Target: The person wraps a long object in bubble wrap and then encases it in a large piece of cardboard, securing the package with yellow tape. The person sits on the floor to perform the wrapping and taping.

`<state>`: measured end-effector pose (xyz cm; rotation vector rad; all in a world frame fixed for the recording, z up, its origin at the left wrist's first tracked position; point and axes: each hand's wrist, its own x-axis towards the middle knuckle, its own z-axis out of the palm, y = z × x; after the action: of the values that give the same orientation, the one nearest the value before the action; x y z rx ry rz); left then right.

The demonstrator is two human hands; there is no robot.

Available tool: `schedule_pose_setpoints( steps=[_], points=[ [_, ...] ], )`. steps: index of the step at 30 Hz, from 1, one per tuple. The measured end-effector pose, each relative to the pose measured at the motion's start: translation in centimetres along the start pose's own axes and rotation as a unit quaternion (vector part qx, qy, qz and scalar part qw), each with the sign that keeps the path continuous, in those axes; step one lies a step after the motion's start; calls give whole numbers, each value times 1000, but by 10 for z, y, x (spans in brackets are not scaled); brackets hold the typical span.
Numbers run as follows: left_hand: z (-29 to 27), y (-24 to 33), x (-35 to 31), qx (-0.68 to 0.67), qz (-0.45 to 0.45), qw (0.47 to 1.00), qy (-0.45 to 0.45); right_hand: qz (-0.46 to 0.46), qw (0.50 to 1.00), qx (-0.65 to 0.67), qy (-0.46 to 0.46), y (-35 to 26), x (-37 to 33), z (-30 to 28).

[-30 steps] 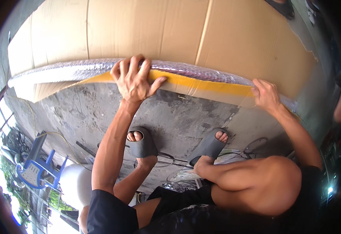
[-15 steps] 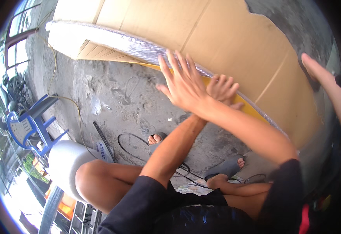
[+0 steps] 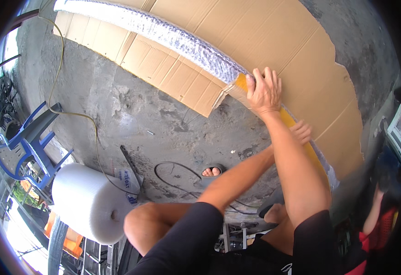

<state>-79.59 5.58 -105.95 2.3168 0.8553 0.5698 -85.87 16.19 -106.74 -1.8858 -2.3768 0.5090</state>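
A long piece wrapped in clear bubble wrap lies across a large brown cardboard sheet on the floor. A yellow strip runs along the piece's nearer right part. My forearms cross. My right hand is farther off, its thumb and fingers bent over the piece where the yellow begins. Nearer me and to the right, my left hand has its fingers curled over the same piece, partly behind my right forearm. Beside the right hand, a ragged cardboard flap ends at a torn corner.
A roll of bubble wrap lies at the lower left, by a blue plastic chair. A yellowish cable and a black cable trail over the grey concrete floor. A person in red shows at the right edge.
My hands, spread and overlapping before, have moved apart to the right and now bend over the wrapped piece. More of the near cardboard flap shows. The bare leg at the right has left the view.
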Motion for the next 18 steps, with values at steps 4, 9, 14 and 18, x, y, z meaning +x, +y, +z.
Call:
schedule_pose_setpoints(
  steps=[4, 9, 14, 18],
  points=[
    [-110, -12, -119, -162, 88, 979, -84, -14, 1000, 3, -17, -1, 3, -2],
    [-267, -128, -295, -149, -638, 705, -270, -9, 999, 0, -40, 2, 1, -2],
    [-333, -236, -316, -502, -671, 425, 342, 5, 998, -10, -65, 6, 2, 0],
    [-352, -254, -286, -465, -708, 393, 357, -8, 999, 4, -45, 7, 1, 3]
  ],
)
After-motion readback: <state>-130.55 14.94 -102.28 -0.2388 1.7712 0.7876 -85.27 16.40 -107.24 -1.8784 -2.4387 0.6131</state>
